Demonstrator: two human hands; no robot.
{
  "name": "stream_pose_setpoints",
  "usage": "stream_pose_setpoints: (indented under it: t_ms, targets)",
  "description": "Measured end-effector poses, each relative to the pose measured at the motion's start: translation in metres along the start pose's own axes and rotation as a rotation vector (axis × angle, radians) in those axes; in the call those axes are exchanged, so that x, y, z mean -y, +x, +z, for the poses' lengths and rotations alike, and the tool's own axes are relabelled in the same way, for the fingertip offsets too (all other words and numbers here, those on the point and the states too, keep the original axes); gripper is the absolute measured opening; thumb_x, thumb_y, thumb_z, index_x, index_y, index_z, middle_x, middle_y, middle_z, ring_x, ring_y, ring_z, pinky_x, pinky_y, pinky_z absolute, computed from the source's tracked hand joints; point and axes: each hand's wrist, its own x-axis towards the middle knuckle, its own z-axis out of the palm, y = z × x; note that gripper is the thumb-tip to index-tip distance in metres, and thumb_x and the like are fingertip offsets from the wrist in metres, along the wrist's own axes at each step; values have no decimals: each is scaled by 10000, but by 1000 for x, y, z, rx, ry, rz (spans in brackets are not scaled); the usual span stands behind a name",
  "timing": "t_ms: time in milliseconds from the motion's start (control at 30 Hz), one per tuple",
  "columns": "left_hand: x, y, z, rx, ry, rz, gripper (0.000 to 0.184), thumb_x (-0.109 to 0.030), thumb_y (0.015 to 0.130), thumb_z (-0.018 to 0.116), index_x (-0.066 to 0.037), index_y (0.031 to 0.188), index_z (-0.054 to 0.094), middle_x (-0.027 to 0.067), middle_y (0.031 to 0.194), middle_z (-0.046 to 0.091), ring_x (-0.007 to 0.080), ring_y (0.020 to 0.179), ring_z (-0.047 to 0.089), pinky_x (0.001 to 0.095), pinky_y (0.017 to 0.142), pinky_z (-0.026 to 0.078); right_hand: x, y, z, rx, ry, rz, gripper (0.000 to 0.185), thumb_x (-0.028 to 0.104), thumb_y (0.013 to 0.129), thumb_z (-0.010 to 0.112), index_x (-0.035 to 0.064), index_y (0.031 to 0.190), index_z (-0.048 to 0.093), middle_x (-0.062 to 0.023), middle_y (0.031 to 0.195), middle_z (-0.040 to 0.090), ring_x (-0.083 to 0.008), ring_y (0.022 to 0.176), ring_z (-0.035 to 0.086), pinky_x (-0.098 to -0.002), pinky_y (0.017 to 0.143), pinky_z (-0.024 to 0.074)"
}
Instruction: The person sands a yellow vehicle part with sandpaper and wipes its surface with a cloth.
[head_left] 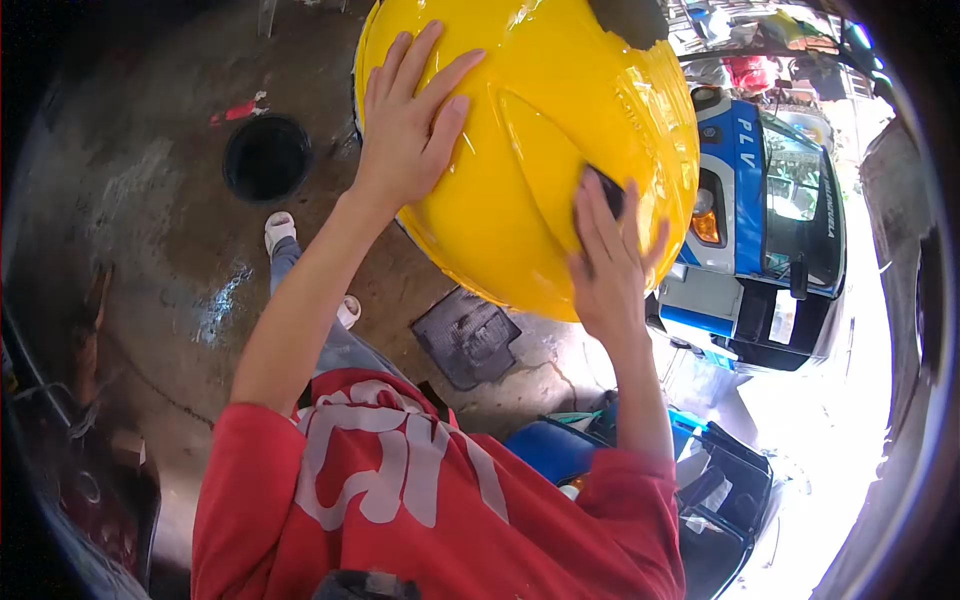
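A large glossy yellow panel (530, 230) with a curved surface and a dark opening at its top right fills the upper middle of the view. My left hand (410, 125) lies flat on its left part, fingers spread, holding nothing. On the right part of the panel is my right hand (612, 245), slightly blurred by motion. Its fingers are over a small dark pad (604, 192), pressed between them and the yellow surface. Part of the pad is hidden under the fingers.
A black bucket (267, 158) and a red object (236, 111) are on the wet floor at the left. A dark mat (467, 338) lies below the panel. Blue and white vehicles (745, 200) stand at the right, with another blue vehicle (715, 500) at the lower right.
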Motion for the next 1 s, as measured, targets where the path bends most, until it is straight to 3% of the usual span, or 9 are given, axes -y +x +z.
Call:
stream_pose_setpoints:
  t_ms: [100, 333, 533, 633, 667, 767, 800, 933, 1000]
  targets:
    - [2, -4, 6, -56, -58, -11, 430, -278, 993, 503, -235, 1407, 609, 140, 1590, 405, 434, 1449, 337, 577, 1167, 249, -11, -14, 6, -9, 50, 86, 585, 237, 917, 644, 149, 1479, 509, 26, 1620, 381, -329, 1542, 234, -702, 1155, 64]
    - [9, -1, 3, -41, -80, 41, 427, -281, 1004, 487, -233, 1409, 610, 144, 1597, 394, 434, 1464, 322, 549, 1195, 241, 33, 52, -7, 5, 122, 18, 623, 203, 921, 619, 165, 1526, 475, 37, 1660, 326, -301, 1577, 158, -645, 1196, -69]
    - [10, -3, 5, -45, -68, 33, 414, -268, 1022, 467, -219, 1407, 611, 141, 1595, 400, 421, 1462, 334, 535, 1208, 236, -18, -57, 21, -34, 181, 330, 624, 233, 941, 621, 176, 1540, 453, 15, 1671, 308, -311, 1573, 170, -679, 1184, -43]
    - [12, -5, 3, -39, -73, 66, 410, -257, 1033, 458, -198, 1412, 604, 160, 1592, 394, 422, 1462, 332, 521, 1207, 246, 21, -6, 20, -113, 175, 243, 608, 264, 938, 631, 141, 1512, 473, -21, 1649, 351, -339, 1553, 225, -718, 1166, 25]
    - [13, -4, -1, -20, -69, 71, 411, -250, 1035, 457, -180, 1415, 597, 173, 1591, 389, 426, 1464, 325, 512, 1209, 245, 35, 16, 21, -149, 226, 228, 625, 216, 946, 617, 199, 1545, 440, 38, 1659, 329, -329, 1563, 196, -701, 1180, 10]
    - [8, 0, -8, 56, -74, 108, 425, -242, 1048, 432, -137, 1436, 569, 202, 1594, 365, 429, 1473, 304, 490, 1216, 234, 52, 29, 12, -183, 299, 184, 611, 242, 950, 626, 191, 1534, 453, 54, 1661, 322, -324, 1560, 206, -714, 1171, 24]
    - [7, 0, -8, 63, -45, 82, 428, -242, 1054, 417, -136, 1442, 562, 201, 1596, 360, 428, 1474, 303, 490, 1217, 231, 49, 11, 18, -244, 267, 204, 505, 274, 950, 625, 128, 1429, 559, -36, 1609, 409, -331, 1551, 221, -734, 1151, 70]
    - [5, 5, -7, 62, -21, 47, 441, -253, 1071, 371, -140, 1459, 547, 211, 1604, 341, 428, 1486, 285, 492, 1223, 215, -5, -88, 57, -173, 249, 699, 568, 209, 951, 609, 139, 1502, 487, -69, 1604, 423, -357, 1551, 224, -730, 1152, -15]
    - [3, -1, -8, 96, -37, 41, 445, -256, 1072, 368, -136, 1463, 544, 215, 1605, 338, 430, 1490, 278, 495, 1225, 209, -2, -84, 60, -251, 389, 702, 588, 202, 948, 608, 135, 1515, 467, -80, 1606, 417, -367, 1545, 237, -736, 1145, -25]
